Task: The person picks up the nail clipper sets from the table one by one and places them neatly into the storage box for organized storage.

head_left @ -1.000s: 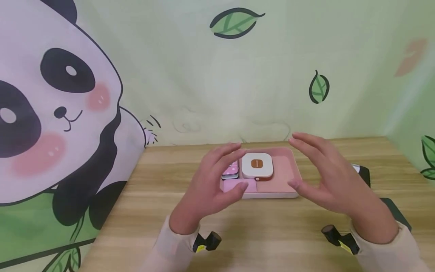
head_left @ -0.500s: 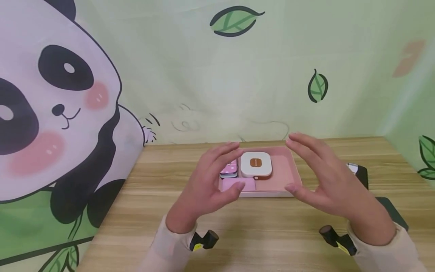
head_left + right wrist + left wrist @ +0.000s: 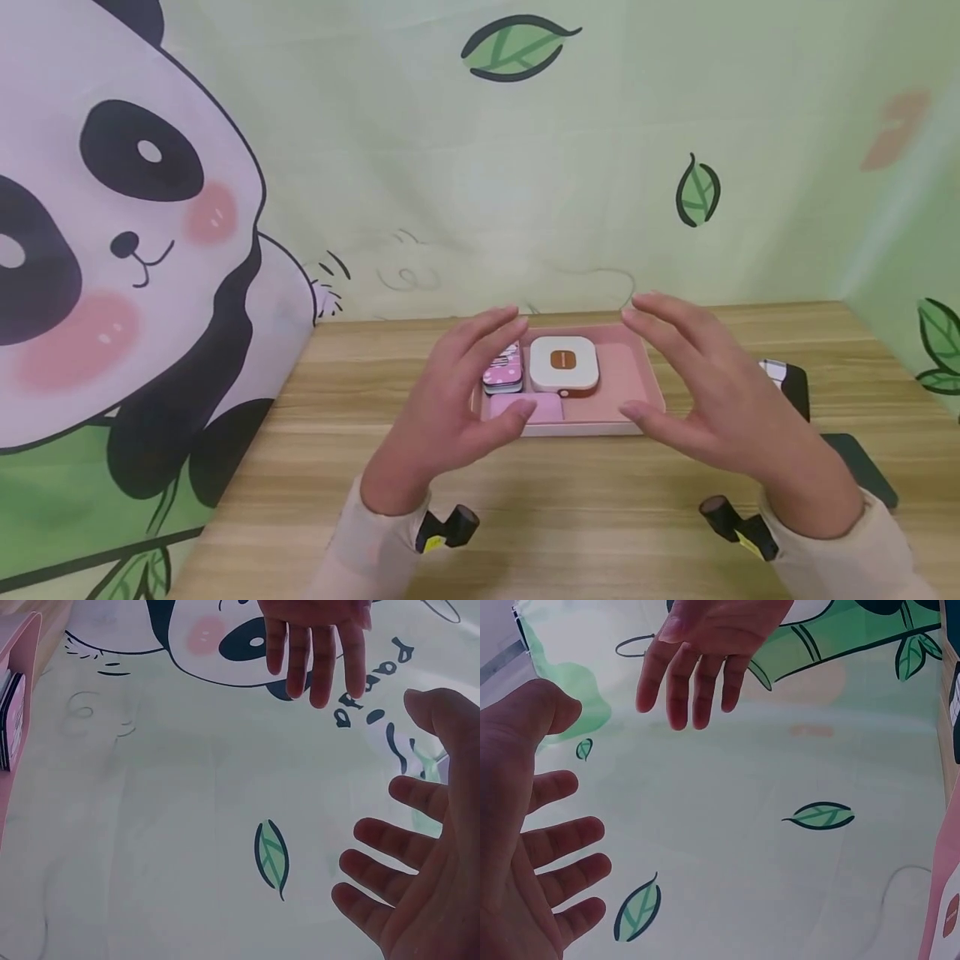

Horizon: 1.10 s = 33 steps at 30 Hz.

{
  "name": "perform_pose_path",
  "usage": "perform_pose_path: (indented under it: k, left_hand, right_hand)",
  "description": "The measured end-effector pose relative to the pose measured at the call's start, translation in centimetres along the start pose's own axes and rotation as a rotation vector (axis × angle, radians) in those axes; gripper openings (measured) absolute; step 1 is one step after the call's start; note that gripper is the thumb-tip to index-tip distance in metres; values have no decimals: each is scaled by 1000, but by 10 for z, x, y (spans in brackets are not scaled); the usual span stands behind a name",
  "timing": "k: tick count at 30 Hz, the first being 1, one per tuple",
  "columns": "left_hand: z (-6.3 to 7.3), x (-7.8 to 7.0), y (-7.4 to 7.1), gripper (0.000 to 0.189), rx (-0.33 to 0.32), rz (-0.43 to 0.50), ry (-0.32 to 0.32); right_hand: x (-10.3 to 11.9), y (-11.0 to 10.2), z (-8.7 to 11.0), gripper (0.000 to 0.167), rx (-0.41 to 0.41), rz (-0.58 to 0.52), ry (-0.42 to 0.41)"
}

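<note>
Both hands hover above the table with fingers spread and nothing between them. In the head view my left hand (image 3: 461, 400) overlaps the left end of a shallow pink tray (image 3: 626, 375), while my right hand (image 3: 708, 396) is just past its right end. Inside the tray sit a white rounded-square case (image 3: 564, 364) with a brown centre patch, a pink patterned tin-like box (image 3: 504, 368) and a flat lilac item (image 3: 536, 407). Part of the pink box is hidden behind my left hand. Each wrist view shows the two palms facing one another, well apart.
Right of the tray, partly behind the right hand and wrist, lie a black and silver object (image 3: 793, 387) and a dark green flat object (image 3: 862, 471). A fabric backdrop (image 3: 480, 167) with a panda and leaves rises behind the wooden table (image 3: 585, 508).
Both hands stay spread in the air, drifting only slightly left in the view; the right hand is a little closer to the left. The tray's contents look the same.
</note>
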<state>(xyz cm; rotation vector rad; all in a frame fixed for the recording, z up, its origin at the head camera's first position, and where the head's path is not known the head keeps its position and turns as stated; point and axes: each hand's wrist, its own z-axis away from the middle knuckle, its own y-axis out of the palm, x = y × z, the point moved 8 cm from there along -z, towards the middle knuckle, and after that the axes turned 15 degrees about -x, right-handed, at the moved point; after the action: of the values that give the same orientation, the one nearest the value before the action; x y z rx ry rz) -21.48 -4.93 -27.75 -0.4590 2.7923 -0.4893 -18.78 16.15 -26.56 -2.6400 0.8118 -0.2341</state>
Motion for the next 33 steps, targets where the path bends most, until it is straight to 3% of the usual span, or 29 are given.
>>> perform_pose_path:
  k: [8,15,20,28,33]
  left_hand:
    - [-1,2,3,61,16,-22,0]
    - [2,1,8,64,57,0,19]
    - [4,1,13,65,72,15,40]
    - [7,6,17,66,91,-2,6]
    - [10,5,22,67,104,-2,18]
  right_hand:
    - [-7,5,1,75,27,52,4]
    - [-12,0,0,76,22,7,-28]
    - [-22,-2,5,79,92,21,-5]
    - [-50,-9,18,81,217,109,85]
    - [-62,-15,24,79,242,130,111]
